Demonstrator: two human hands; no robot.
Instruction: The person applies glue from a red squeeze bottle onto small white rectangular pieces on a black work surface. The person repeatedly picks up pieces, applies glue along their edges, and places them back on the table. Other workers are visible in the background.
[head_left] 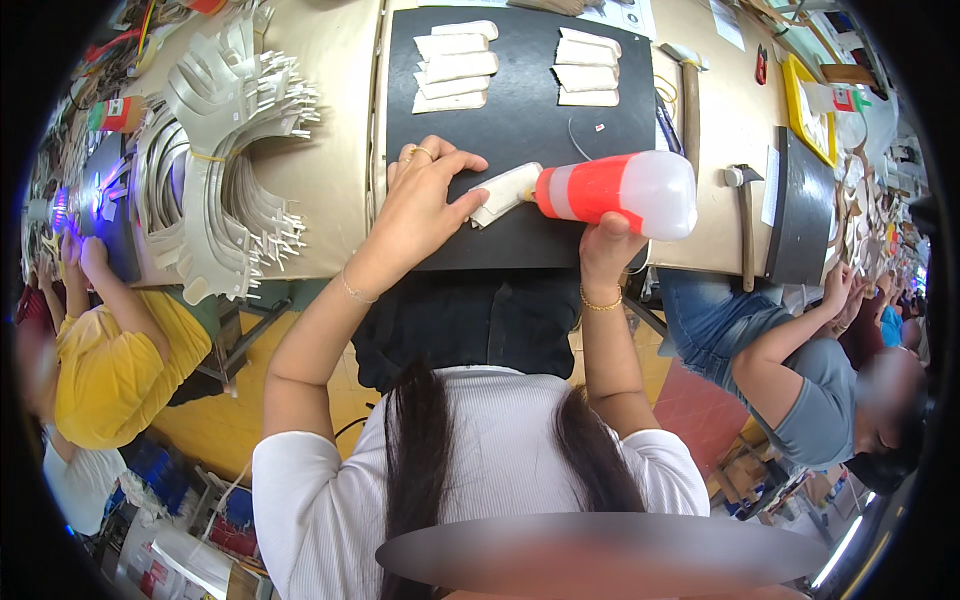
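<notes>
My right hand (612, 245) is wrapped round a translucent squeeze bottle (668, 190) with a red band, tipped on its side. Its yellowish nozzle touches or hangs just over the right end of a small off-white strip-like piece (503, 195) on the black board (420, 125). At that piece's left end rests my left hand (430, 195), thumb on the edge and fingers spread over the board. Farther back lie two rows of similar off-white pieces, one at the left (455, 68) and one at the right (587, 68). The bottle hides part of the board.
A tied bundle of pale cut parts (205, 150) covers the table at left. Two hammers, one (690, 105) near the board and another (747, 215) farther right, lie beside a yellow tray (808, 110). Co-workers sit at left (130, 350) and right (800, 390).
</notes>
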